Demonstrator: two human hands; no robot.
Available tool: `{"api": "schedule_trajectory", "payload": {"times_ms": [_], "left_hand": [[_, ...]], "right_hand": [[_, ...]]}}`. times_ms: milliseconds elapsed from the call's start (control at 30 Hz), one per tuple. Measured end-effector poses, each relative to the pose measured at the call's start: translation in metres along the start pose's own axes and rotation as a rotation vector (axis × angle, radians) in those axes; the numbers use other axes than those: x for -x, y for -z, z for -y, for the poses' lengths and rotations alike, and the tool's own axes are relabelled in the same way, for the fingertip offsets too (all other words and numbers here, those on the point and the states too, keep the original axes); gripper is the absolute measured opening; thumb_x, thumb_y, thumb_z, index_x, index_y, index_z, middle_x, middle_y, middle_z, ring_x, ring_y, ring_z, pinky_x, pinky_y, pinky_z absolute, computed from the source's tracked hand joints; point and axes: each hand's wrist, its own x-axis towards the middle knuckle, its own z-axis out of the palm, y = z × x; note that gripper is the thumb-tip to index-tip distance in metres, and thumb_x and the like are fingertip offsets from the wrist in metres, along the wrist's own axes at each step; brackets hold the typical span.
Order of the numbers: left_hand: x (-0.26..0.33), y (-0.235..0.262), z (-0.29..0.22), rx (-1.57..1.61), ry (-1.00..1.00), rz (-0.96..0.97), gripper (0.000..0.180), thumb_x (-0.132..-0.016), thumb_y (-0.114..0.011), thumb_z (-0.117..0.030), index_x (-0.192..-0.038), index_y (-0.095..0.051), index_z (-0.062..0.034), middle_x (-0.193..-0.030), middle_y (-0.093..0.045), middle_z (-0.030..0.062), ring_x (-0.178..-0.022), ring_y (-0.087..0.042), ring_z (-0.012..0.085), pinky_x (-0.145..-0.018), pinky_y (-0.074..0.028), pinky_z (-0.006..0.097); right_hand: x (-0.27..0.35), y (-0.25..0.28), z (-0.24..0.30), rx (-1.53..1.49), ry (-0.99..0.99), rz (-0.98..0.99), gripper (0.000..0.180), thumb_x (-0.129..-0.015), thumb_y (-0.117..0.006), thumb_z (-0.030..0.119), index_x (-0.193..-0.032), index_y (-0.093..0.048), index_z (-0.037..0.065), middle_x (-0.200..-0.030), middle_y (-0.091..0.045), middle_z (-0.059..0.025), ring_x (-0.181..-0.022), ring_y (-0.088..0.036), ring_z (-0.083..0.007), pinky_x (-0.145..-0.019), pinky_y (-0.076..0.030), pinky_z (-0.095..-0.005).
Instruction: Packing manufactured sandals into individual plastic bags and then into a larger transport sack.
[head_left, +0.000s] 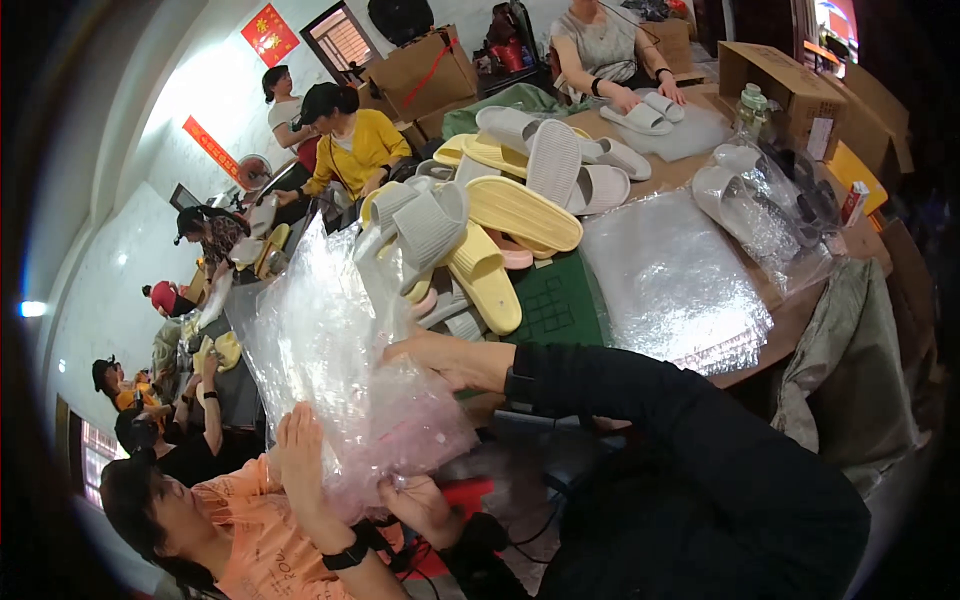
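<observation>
Holding: a crinkled sheaf of clear plastic bags [330,320], pinkish toward its lower end, raised in front and to the left of the heap of grey and yellow ribbed slippers [515,208].
Left grip [425,508]: on the near side of the slipper heap, thumb and fingers pinched on the lower edge of the plastic.
Right grip [455,360]: closer to the slipper heap, at the right side of the plastic, black sleeve behind it; I cannot tell whether the fingers close on the plastic or only rest there.
Co-worker's hand [305,450]: left of and nearer than the slipper heap, up against the left side of the same plastic; it belongs to a person in an orange shirt [265,545].
Bench [660,178]: brown-topped, running under the slipper heap and out to its right.
Green mat [560,300]: flat, partly beneath the near side of the slipper heap.
Flat stack of shiny clear bags [670,275]: right of the slipper heap, beside the mat.
Bagged light grey slippers [725,195]: farther right of the slipper heap, beyond the flat stack.
Green-tinted bottle [750,112]: upright, right of the slipper heap and farther back.
</observation>
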Motion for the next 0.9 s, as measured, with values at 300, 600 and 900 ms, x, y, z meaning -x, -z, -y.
{"api": "schedule_trajectory", "payload": {"times_ms": [300,600,900], "left_hand": [[0.036,-0.036,0.047,-1.664,-0.630,0.128,0.042,-0.097,-0.044,-0.025,-0.131,-0.044,0.0012,-0.130,-0.048,0.0186,-0.118,-0.049,0.0255,-0.103,-0.039,0.039],[-0.054,-0.061,-0.021,-1.181,-0.115,0.289,0.024,-0.096,-0.043,-0.014,-0.111,-0.053,0.0020,-0.116,-0.056,0.0148,-0.102,-0.055,0.0216,-0.087,-0.046,0.032],[-0.065,0.068,-0.070,-1.104,0.406,0.552,0.018,-0.093,-0.048,-0.011,-0.099,-0.058,0.0023,-0.104,-0.061,0.0121,-0.091,-0.059,0.0194,-0.076,-0.049,0.030]], "right_hand": [[0.082,0.045,0.012,0.271,0.362,0.024,0.074,-0.087,-0.059,0.006,-0.148,-0.018,0.015,-0.128,-0.049,-0.0125,-0.109,-0.053,-0.0183,-0.089,-0.048,-0.0330],[0.250,0.125,0.046,0.674,0.512,-0.376,0.063,-0.087,-0.064,0.020,-0.140,-0.035,0.001,-0.134,-0.044,-0.0107,-0.118,-0.042,-0.0152,-0.101,-0.036,-0.0308],[0.414,0.156,0.051,0.729,0.481,-0.498,0.062,-0.087,-0.064,0.020,-0.138,-0.037,0.000,-0.131,-0.046,-0.0106,-0.116,-0.044,-0.0151,-0.099,-0.037,-0.0304]]}}
